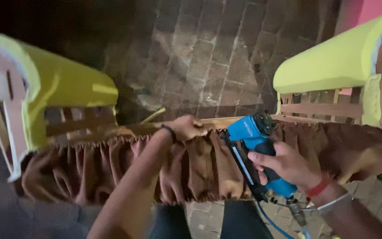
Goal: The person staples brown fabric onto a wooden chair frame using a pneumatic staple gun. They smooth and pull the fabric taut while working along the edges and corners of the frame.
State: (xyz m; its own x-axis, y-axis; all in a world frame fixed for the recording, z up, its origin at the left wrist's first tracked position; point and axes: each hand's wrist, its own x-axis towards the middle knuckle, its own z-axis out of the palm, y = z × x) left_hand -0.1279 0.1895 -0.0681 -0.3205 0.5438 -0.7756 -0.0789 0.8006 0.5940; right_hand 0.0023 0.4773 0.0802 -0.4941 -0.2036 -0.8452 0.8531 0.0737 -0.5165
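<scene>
My right hand (pixel 284 164) grips a blue pneumatic staple gun (pixel 255 132), its black nose resting against the top of a pleated brown fabric skirt (pixel 200 168). My left hand (pixel 186 127) presses the gathered fabric onto a wooden rail (pixel 219 121) of an upturned sofa frame. A dark band circles my left wrist, a red one my right. A blue air hose (pixel 270 221) trails down from the gun's handle.
Two sofa arms padded in yellow-green foam stand at the left (pixel 63 84) and right (pixel 337 62), with bare wooden slats beneath. A brick floor (pixel 208 57) lies beyond the frame. My dark trouser legs show below the skirt.
</scene>
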